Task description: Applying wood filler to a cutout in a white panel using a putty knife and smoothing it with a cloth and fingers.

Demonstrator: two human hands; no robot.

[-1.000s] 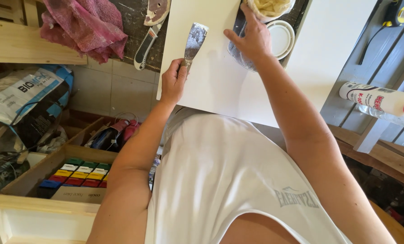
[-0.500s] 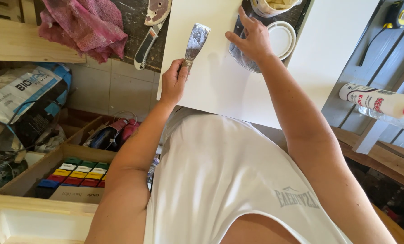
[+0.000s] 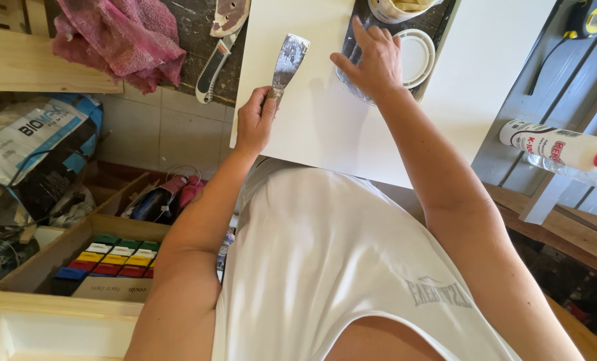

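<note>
Nearest to me, my left hand (image 3: 254,122) is closed around the handle of the putty knife (image 3: 286,63), gripping it low, with the blade pointing away from me and lying on the white board (image 3: 312,127). I judge the knife light and easy to steer: the blade looks like thin metal, springy rather than rigid, smeared with dried filler, so the handle is the sensible place to hold it. The edge could scratch the board's finish if tilted steeply.

The board lies across the surface, its near edge overhanging toward my chest. It looks flat, stiff and smooth, probably slippery under a palm; I would take it by its edges.

Farther on, my right hand (image 3: 373,61) is spread open, fingers pressing down at the board's far edge where a dark tray (image 3: 439,27) begins, holding nothing. Just beyond it sit a round white lid (image 3: 415,57) and a tub of filler (image 3: 395,8), which I expect to be heavy for its size.

At the far left of the surface lie a second scraper (image 3: 219,40) and a pink rag (image 3: 121,40), soft and limp.
</note>
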